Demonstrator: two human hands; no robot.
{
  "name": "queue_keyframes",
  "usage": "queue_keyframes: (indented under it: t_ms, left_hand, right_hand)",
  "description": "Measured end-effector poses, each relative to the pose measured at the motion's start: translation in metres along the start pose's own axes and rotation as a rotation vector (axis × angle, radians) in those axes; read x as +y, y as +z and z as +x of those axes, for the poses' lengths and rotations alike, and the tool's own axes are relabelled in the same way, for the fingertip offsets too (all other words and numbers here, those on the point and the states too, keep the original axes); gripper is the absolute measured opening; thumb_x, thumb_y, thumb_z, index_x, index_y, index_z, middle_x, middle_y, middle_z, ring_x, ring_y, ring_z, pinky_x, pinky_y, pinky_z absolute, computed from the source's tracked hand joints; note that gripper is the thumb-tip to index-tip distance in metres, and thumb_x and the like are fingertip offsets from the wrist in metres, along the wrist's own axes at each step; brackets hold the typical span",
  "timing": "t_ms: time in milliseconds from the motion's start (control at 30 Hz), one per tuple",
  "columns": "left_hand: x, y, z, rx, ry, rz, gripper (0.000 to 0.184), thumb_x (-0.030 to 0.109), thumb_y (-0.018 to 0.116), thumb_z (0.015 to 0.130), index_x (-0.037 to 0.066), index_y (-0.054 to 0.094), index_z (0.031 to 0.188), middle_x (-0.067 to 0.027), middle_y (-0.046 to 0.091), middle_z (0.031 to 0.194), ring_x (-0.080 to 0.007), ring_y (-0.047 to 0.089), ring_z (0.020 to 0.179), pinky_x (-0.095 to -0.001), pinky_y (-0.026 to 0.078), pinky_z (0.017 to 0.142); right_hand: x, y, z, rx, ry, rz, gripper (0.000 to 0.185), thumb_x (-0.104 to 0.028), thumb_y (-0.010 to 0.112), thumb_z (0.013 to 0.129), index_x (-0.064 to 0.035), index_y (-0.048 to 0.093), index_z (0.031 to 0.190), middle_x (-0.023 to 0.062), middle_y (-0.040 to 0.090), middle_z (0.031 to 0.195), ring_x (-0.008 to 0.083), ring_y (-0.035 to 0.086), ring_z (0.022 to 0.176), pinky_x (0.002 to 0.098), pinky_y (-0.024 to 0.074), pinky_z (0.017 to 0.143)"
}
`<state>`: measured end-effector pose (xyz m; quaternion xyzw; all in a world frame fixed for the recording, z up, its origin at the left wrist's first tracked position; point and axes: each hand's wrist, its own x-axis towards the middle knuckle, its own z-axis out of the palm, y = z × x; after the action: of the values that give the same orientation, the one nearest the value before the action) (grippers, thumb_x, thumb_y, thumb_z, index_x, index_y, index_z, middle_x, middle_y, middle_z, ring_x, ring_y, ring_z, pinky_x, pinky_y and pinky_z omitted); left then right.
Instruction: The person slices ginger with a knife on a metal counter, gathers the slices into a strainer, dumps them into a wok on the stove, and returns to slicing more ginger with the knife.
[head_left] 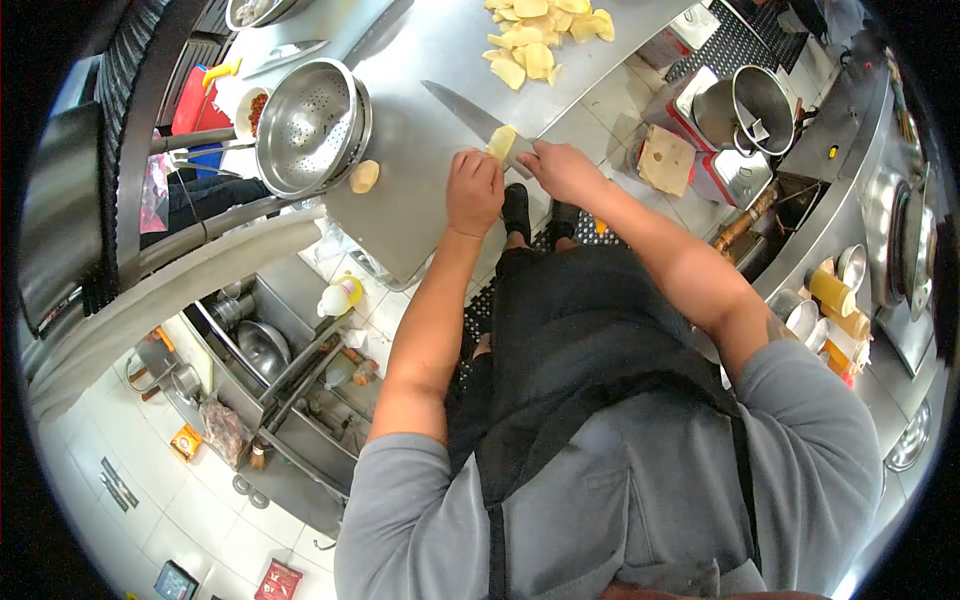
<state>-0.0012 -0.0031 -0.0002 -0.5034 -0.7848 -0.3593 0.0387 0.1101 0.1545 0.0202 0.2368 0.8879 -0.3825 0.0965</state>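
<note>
My right hand (566, 172) is wrapped round the handle of a large kitchen knife (462, 108), its wide blade pointing to the far left over the steel table. A pale yellow potato piece (502, 141) lies against the blade. The curled fingers of my left hand (475, 188) grip the near edge of this piece, close to the blade; part of the piece may be hidden under them. Farther off on the table is a pile of potato slices (525, 38). Another peeled potato piece (365, 177) rests to the left, beside the colander.
Stacked steel colanders (308, 128) stand at the table's left side. Behind them are a second knife (286, 55) and a bowl of red bits (256, 108). A steel table (400, 215) has its near edge by my hands. To the right is a large pot (745, 108); sinks (315, 410) lie lower left.
</note>
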Motion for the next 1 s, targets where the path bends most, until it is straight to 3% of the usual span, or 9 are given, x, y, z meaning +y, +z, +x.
queue_keyframes:
  t_ms: [167, 267, 367, 467, 567, 667, 767, 1000]
  left_hand:
    - [-0.006, -0.016, 0.006, -0.176, -0.142, -0.022, 0.014, 0.007, 0.068, 0.081, 0.004, 0.068, 0.095, -0.0115, 0.067, 0.103, -0.0345, 0.061, 0.102, -0.0439, 0.049, 0.09]
    - [0.015, -0.039, 0.066, -0.266, -0.166, 0.031, 0.031, 0.008, 0.066, 0.08, 0.006, 0.068, 0.11, -0.0116, 0.066, 0.116, -0.0341, 0.057, 0.112, -0.0447, 0.045, 0.097]
    - [-0.007, -0.027, 0.104, -0.666, 0.11, 0.112, 0.046, 0.011, 0.066, 0.077, 0.012, 0.067, 0.123, -0.0098, 0.063, 0.126, -0.0333, 0.052, 0.12, -0.048, 0.042, 0.1]
    - [0.026, -0.04, 0.151, -1.12, 0.176, 0.447, 0.044, 0.016, 0.067, 0.077, 0.017, 0.07, 0.121, -0.0064, 0.067, 0.12, -0.0334, 0.05, 0.124, -0.0501, 0.041, 0.099]
    - [0.038, -0.046, 0.175, -1.269, 0.16, 0.46, 0.036, 0.023, 0.067, 0.08, 0.018, 0.074, 0.115, -0.0066, 0.072, 0.112, -0.0318, 0.055, 0.121, -0.0522, 0.039, 0.101]
    - [0.03, -0.049, 0.189, -1.219, -0.019, 0.223, 0.029, 0.027, 0.065, 0.084, 0.015, 0.076, 0.108, -0.0102, 0.074, 0.104, -0.0312, 0.063, 0.111, -0.0494, 0.043, 0.098]
    - [0.009, -0.035, 0.194, -1.218, 0.119, 0.275, 0.028, 0.025, 0.062, 0.088, 0.013, 0.075, 0.11, -0.0137, 0.073, 0.107, -0.0331, 0.068, 0.1, -0.0468, 0.048, 0.093]
    - [0.023, -0.034, 0.202, -1.161, 0.186, 0.386, 0.023, 0.015, 0.055, 0.091, 0.014, 0.074, 0.105, -0.0123, 0.072, 0.107, -0.0332, 0.067, 0.103, -0.0454, 0.052, 0.089]
  right_hand:
    - [-0.002, 0.002, 0.007, 0.021, 0.006, 0.023, 0.041, -0.039, 0.052, 0.101, 0.0009, 0.062, 0.101, 0.0271, 0.068, 0.085, 0.0474, 0.065, 0.086, 0.0554, 0.051, 0.077]
    - [0.004, 0.006, 0.006, 0.034, -0.014, 0.052, 0.039, -0.037, 0.053, 0.1, 0.0008, 0.062, 0.102, 0.0266, 0.068, 0.086, 0.0471, 0.066, 0.086, 0.0549, 0.0514, 0.077]
    - [0.002, -0.005, 0.0, 0.017, -0.013, 0.051, 0.033, -0.033, 0.055, 0.099, -0.0006, 0.062, 0.104, 0.0262, 0.068, 0.088, 0.0467, 0.066, 0.085, 0.0547, 0.0517, 0.077]
    - [-0.002, -0.023, -0.01, 0.018, -0.064, -0.029, 0.027, -0.029, 0.056, 0.097, -0.004, 0.062, 0.107, 0.0244, 0.068, 0.085, 0.0442, 0.067, 0.084, 0.0534, 0.0529, 0.075]
    - [-0.011, -0.04, -0.015, 0.028, -0.069, -0.174, 0.023, -0.025, 0.054, 0.097, -0.0077, 0.063, 0.109, 0.0206, 0.069, 0.086, 0.0408, 0.069, 0.084, 0.0518, 0.0545, 0.073]
    - [-0.023, -0.06, -0.02, 0.094, -0.056, -0.334, 0.022, -0.023, 0.052, 0.097, -0.0096, 0.063, 0.11, 0.017, 0.07, 0.091, 0.0386, 0.07, 0.086, 0.0509, 0.0556, 0.072]
    - [-0.028, -0.075, -0.019, 0.091, -0.041, -0.309, 0.022, -0.022, 0.05, 0.096, -0.0098, 0.063, 0.11, 0.0157, 0.07, 0.097, 0.0386, 0.07, 0.088, 0.0515, 0.0558, 0.072]
    - [-0.014, -0.079, 0.007, 0.055, -0.059, -0.316, 0.025, -0.027, 0.05, 0.099, -0.0101, 0.065, 0.11, 0.0161, 0.071, 0.094, 0.0362, 0.071, 0.091, 0.0491, 0.0559, 0.076]
